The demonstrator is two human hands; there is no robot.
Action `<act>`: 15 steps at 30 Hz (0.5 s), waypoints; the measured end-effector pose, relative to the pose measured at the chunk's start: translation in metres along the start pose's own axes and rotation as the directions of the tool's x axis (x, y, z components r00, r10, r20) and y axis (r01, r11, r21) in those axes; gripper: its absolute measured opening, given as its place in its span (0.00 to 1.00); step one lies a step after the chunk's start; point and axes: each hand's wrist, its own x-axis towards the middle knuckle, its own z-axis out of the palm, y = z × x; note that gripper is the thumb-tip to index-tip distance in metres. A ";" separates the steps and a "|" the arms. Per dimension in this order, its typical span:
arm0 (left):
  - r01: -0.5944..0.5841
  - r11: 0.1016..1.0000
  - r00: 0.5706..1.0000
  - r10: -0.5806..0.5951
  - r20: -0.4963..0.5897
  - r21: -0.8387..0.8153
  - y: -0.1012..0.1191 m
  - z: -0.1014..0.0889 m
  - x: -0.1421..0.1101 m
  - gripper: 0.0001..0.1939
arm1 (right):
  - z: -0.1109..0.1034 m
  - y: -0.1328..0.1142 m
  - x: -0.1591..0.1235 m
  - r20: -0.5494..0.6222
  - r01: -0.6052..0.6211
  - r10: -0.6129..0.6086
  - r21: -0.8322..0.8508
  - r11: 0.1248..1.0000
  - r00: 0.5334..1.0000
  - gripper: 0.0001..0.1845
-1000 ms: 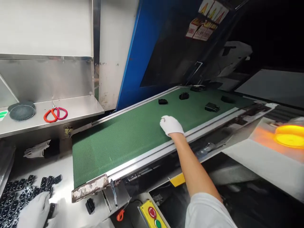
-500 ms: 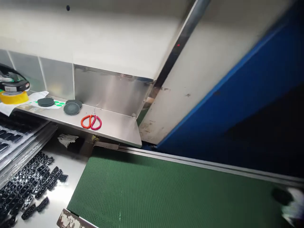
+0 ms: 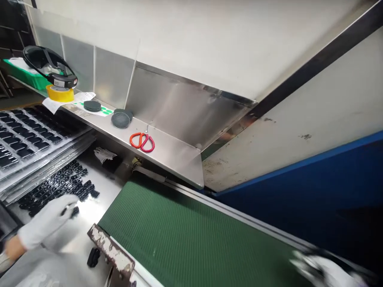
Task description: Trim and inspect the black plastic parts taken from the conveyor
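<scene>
My left hand (image 3: 48, 224), in a white glove, hovers over the steel table (image 3: 89, 215) at the lower left. Its fingers are closed on a small black plastic part (image 3: 69, 209). Just beyond it lie several more black parts (image 3: 60, 185) in rows. My right hand (image 3: 326, 272), also gloved, shows only as a smear at the bottom right, low over the green conveyor belt (image 3: 179, 235). Something dark lies around it, but I cannot make out its fingers.
Stacked trays of black parts (image 3: 24, 135) sit at the left. A steel shelf (image 3: 173, 153) carries orange-red scissors (image 3: 142, 142), dark round pads (image 3: 120, 118), yellow tape (image 3: 60, 95) and a black visor (image 3: 49, 65). A spare glove (image 3: 104, 154) lies under it. The belt's rusty end plate (image 3: 110, 249) juts out.
The view has swung left and down from the far belt to the shelf and table. My right hand came back from mid-belt to the frame's bottom right. My left hand stays over the table.
</scene>
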 end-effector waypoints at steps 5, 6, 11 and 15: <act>-0.480 0.853 0.875 0.483 -0.038 -0.205 0.130 0.027 0.040 0.40 | 0.079 -0.083 -0.118 0.583 -0.400 0.144 0.337 0.853 0.799 0.27; -0.526 0.804 0.840 0.543 -0.018 -0.278 0.147 0.031 0.040 0.49 | 0.096 -0.105 -0.138 0.657 -0.446 0.097 0.389 0.806 0.748 0.31; -0.435 0.712 0.836 0.547 0.048 -0.551 0.169 0.018 0.019 0.40 | 0.137 -0.179 -0.200 0.595 -0.200 -0.085 0.397 0.896 0.799 0.21; -0.391 0.652 0.833 0.551 0.051 -0.650 0.158 -0.009 0.006 0.28 | 0.136 -0.192 -0.232 0.539 -0.087 -0.098 0.308 0.948 0.836 0.24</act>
